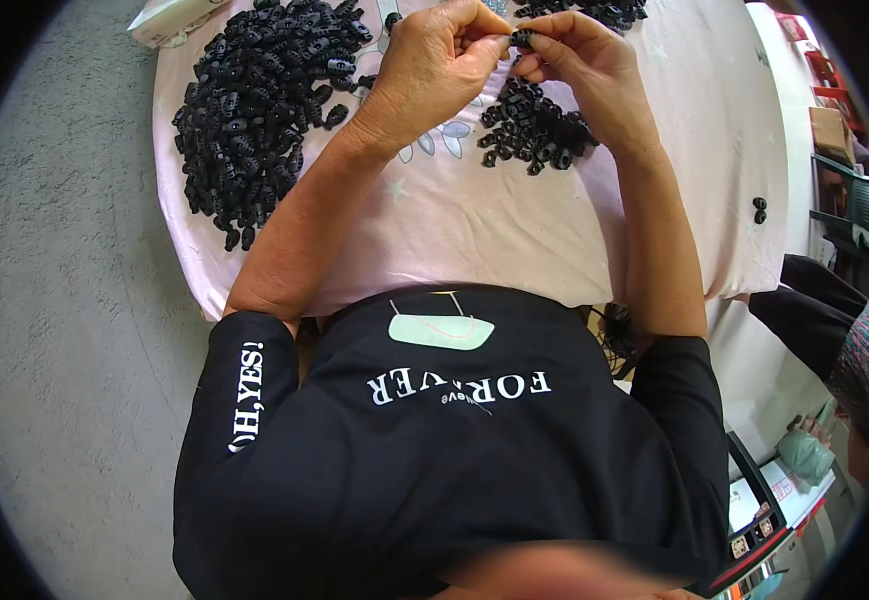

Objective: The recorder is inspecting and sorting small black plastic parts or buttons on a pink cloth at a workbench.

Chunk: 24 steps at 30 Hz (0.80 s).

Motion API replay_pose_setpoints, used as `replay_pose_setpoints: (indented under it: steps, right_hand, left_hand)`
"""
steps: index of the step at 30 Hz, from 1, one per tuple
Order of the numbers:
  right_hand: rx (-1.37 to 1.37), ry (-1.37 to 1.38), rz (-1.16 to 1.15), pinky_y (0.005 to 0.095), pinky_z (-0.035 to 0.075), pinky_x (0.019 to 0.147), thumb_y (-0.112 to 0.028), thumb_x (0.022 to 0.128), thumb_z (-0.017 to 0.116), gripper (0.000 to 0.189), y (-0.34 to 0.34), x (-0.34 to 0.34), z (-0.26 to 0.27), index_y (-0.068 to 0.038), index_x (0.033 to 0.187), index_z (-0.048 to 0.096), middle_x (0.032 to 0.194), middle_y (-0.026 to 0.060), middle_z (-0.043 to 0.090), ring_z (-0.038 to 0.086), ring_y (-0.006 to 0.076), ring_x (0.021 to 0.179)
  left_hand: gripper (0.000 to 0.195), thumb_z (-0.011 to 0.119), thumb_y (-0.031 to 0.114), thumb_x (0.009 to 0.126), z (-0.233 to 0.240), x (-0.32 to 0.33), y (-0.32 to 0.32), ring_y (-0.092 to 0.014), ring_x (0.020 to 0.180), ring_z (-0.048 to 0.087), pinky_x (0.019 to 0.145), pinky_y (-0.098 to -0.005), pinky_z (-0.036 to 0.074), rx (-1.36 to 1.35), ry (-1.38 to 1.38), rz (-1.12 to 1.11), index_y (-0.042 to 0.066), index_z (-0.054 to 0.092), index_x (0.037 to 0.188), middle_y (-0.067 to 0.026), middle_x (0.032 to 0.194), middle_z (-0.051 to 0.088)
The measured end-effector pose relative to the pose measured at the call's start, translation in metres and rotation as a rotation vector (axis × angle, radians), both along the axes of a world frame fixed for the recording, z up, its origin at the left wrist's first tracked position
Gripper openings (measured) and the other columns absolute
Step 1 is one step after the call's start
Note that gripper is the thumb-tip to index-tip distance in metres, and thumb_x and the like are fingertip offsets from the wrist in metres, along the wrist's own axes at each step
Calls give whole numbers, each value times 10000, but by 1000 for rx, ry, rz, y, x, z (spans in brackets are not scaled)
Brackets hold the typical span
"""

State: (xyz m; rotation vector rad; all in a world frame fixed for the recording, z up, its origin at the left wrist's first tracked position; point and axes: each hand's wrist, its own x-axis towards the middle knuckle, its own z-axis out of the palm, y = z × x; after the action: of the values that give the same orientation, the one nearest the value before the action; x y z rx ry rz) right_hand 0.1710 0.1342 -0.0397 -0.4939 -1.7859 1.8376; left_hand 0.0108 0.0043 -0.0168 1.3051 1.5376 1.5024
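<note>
A small black plastic piece [522, 38], apparently a cord lock, is held at the far part of the table. My left hand [438, 71] pinches its left end between thumb and fingers. The thumb and forefinger of my right hand [592, 79] grip its other end. Left of my left forearm spreads a large heap of black plastic cord locks [254, 112]. Just below my right hand lies a smaller heap of little black plastic parts [536, 127]. Another black heap [588, 11] is cut off by the top edge.
A pale pink patterned cloth [479, 232] covers the table. Two loose black pieces [760, 210] lie near its right edge. A white box [176, 21] is at the upper left. Beyond the right edge, another person's dark-clothed leg [817, 315] and a green chair [851, 187] show.
</note>
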Motion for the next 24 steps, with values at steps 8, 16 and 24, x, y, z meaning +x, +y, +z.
replay_pose_setpoints:
  steps: [8,16,24]
  right_hand:
    - [12,40,-14,274,582,795,-56,1013,642,189,-3,-2,-3,41,1168,690,915,92,726,693,136,821]
    - [44,67,-59,283,586,797,-49,1018,630,187,-10,-3,2,50,1167,685,927,107,728,700,153,835]
    - [-215,152,1,262,589,703,-84,1028,627,104,-13,-6,4,-14,1103,646,877,72,716,696,125,760]
  left_hand:
    - [55,589,-33,971,-2,9,-1,-57,744,575,649,-219,479,-14,156,142,-15,640,965,-13,816,637]
    - [73,562,-55,978,-4,6,1,-51,759,586,669,-210,490,32,-53,69,-13,616,1003,-9,841,628]
    - [47,577,-34,988,3,3,1,-46,762,585,679,-203,495,39,-91,48,-5,614,997,-4,858,628]
